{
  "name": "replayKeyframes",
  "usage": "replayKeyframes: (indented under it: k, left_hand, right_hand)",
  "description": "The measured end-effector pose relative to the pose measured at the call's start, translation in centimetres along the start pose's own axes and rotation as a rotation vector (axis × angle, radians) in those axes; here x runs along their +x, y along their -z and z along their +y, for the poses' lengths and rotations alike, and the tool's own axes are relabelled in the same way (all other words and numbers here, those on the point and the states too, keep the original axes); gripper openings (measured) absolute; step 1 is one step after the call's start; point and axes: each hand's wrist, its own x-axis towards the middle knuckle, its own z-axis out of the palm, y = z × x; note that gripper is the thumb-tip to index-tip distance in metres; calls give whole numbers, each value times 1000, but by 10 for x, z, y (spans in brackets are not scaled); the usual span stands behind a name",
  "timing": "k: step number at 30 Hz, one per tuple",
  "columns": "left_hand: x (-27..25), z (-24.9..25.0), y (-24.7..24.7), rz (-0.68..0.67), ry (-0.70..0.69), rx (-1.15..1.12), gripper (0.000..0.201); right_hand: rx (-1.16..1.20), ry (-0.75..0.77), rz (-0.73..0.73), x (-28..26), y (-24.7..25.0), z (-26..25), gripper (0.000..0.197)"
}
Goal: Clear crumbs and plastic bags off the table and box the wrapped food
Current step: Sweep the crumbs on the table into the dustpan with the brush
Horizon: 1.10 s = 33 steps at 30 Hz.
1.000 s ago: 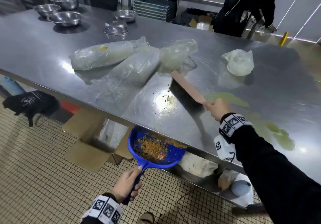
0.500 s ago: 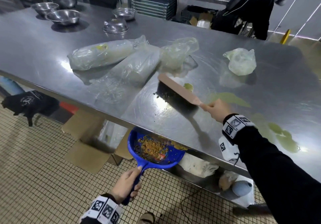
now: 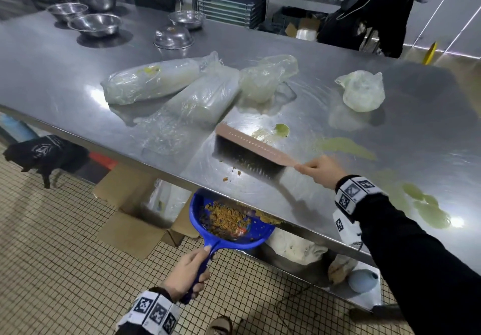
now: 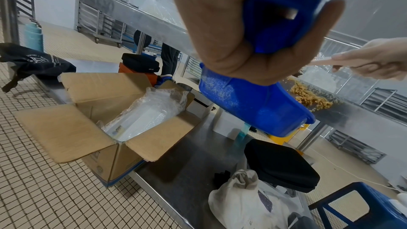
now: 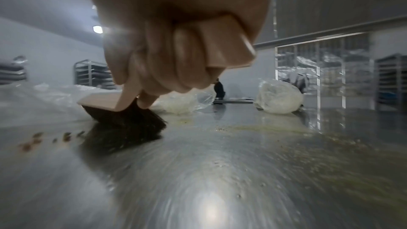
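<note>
My right hand grips the handle of a wooden brush whose dark bristles press on the steel table. A few brown crumbs lie just ahead of the bristles near the front edge. My left hand grips the handle of a blue dustpan held under that edge, with a heap of crumbs in it. Two long wrapped foods and crumpled plastic bags lie beyond the brush. An open cardboard box holding one wrapped item stands on the floor.
Another bagged lump lies at the right. Green smears stain the tabletop. Several steel bowls stand at the far left. Bags and a black case fill the lower shelf. A person in black is behind the table.
The brush has swept toward me and to the left, pushing the crumbs close to the table's front edge. The dustpan has stayed under the edge.
</note>
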Motion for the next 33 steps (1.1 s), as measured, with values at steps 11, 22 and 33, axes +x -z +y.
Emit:
replayKeyframes:
  k: [11, 22, 33]
  left_hand:
    - [-8, -5, -5, -33, -26, 29, 33]
    - [-15, -17, -30, 8, -60, -8, 29]
    - [-18, -31, -51, 29, -65, -43, 29]
  right_hand:
    - [-99, 110, -208, -111, -29, 21, 32]
    - [-47, -37, 281, -133, -16, 30, 52]
    - [-43, 60, 53, -205, -70, 29, 34]
